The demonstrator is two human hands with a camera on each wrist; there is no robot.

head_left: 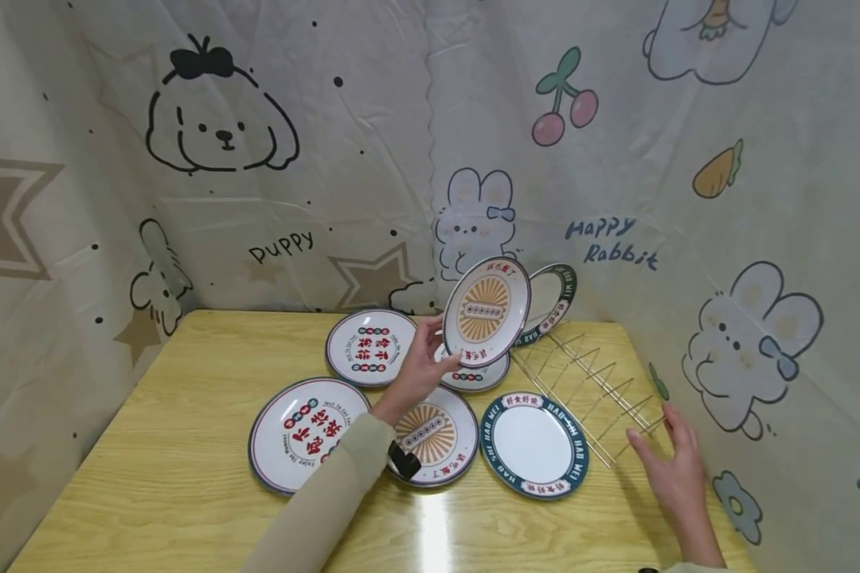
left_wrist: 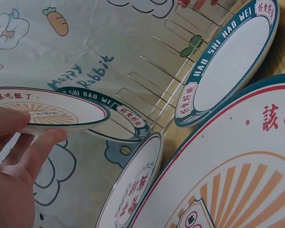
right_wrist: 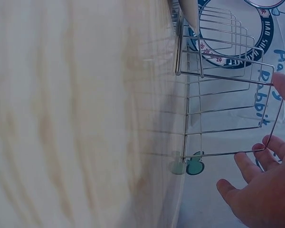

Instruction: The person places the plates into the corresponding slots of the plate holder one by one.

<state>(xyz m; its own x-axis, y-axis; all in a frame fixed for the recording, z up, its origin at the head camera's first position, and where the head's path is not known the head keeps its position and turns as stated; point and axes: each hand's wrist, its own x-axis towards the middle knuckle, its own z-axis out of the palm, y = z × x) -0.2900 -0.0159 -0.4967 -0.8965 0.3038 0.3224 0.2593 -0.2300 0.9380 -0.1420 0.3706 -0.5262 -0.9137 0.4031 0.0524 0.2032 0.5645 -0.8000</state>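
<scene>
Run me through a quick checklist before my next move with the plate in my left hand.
1. Plate gripped: ok. Your left hand holds the sunburst plate at its edge, above the table.
2. Rack held firmly: cannot tell. Your right hand is at the near end of the wire rack, but its grip isn't clear.
3. Free slots: ok. Only the far end bears a plate, the teal-rimmed one.
4. That plate fully seated: cannot tell. Its lower edge is partly hidden.
5. Gap between those two plates: cannot tell. They overlap in view.
</scene>
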